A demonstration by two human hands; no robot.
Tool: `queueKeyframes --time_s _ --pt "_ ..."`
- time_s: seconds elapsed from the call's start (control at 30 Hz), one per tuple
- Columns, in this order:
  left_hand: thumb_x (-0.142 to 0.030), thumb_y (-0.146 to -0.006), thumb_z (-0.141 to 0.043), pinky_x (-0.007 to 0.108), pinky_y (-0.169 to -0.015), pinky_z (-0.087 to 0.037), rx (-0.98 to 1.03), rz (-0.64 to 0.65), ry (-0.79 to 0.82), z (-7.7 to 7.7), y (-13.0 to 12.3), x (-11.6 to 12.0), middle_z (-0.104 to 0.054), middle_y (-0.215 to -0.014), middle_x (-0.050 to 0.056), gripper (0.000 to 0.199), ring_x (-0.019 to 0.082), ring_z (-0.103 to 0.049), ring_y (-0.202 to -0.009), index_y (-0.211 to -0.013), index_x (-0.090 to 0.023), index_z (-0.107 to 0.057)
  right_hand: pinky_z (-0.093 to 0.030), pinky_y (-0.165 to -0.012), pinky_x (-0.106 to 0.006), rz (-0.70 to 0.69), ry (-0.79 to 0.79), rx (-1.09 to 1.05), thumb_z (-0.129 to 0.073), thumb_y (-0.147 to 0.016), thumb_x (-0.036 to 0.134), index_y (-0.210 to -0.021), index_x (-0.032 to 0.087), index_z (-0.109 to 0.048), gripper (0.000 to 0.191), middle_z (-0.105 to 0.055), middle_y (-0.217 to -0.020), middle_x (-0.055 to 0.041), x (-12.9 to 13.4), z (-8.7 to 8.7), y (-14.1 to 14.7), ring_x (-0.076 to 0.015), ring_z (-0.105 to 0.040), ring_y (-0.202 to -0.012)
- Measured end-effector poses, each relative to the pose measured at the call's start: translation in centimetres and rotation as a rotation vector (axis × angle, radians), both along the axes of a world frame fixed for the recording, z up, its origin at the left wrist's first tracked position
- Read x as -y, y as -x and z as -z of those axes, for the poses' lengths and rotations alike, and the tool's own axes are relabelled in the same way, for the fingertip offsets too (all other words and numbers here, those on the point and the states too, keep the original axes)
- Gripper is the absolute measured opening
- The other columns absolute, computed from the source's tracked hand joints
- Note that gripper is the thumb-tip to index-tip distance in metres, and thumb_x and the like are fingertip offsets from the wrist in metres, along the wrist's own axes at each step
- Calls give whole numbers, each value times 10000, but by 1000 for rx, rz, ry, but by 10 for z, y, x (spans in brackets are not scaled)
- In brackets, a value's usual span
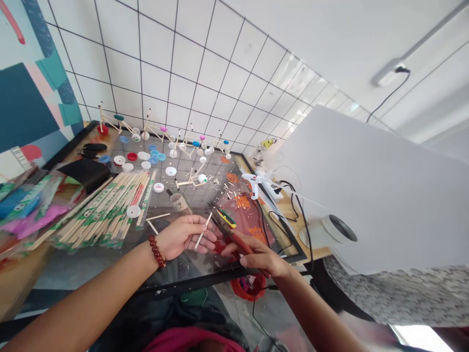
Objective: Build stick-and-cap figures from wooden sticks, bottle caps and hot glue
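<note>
My left hand (185,236), with a red bead bracelet (157,251) at its wrist, pinches a short pale stick (203,230) between thumb and fingers over the dark glass table. Red-handled pliers (240,247) are held in my right hand (256,255), their dark jaws pointing up and left beside the stick. Beyond the pliers lie a yellow cutter (227,219) and a green-handled tool. Left of my left hand, two joined stick pieces (157,218) rest on the glass.
Packed chopsticks (106,208) cover the left side. Bottle caps (171,171) and small stick assemblies (190,146) stand at the back. A white glue gun (252,185), cables and a white cylinder (330,230) are at the right; a red basket (247,287) is below the front edge.
</note>
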State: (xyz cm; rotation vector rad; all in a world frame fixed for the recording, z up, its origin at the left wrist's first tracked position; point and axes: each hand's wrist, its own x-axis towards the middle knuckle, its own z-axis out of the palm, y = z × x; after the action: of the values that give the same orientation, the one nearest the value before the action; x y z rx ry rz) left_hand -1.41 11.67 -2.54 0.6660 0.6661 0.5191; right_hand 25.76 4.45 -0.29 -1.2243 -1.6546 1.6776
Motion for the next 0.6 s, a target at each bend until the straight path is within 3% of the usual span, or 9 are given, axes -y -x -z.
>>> queueKeyframes --time_s 0.17,0.3,0.4,0.6 --pt "-218 -784 -914 273 -589 -645 6 47 -9 1 1 -1 -821 -826 134 234 227 -805 -687 -853 -131 -709 -410 -1128 -471 -74 -54 53 -856 -759 524 -1124 221 -885 476 -687 -1178 -81 -7 -11 7 -303 -588 -1150" --pt "-170 -799 -889 303 -689 -682 17 -10 -15 1 2 -4 -820 -834 133 177 215 -808 -736 -829 -119 -722 -376 -1194 -501 -66 -63 53 -855 -760 518 -1138 227 -880 477 -671 -1250 -91 -7 -12 7 -338 -567 -1273" --pt "-125 -807 -862 270 -624 -661 -1 -28 -13 0 3 -6 -812 -824 124 132 192 -785 -677 -823 -109 -732 -325 -1246 -522 -51 -56 69 -853 -769 483 -1155 225 -876 464 -690 -1278 -101 -8 -10 5 -366 -535 -1373" --pt "-113 -818 -831 259 -568 -636 0 42 -16 -1 4 -6 -804 -811 132 91 188 -763 -618 -880 -95 -766 -430 -1163 -518 -94 -87 63 -826 -801 540 -1177 212 -866 501 -703 -1242 -110 -14 -5 7 -326 -605 -1204"
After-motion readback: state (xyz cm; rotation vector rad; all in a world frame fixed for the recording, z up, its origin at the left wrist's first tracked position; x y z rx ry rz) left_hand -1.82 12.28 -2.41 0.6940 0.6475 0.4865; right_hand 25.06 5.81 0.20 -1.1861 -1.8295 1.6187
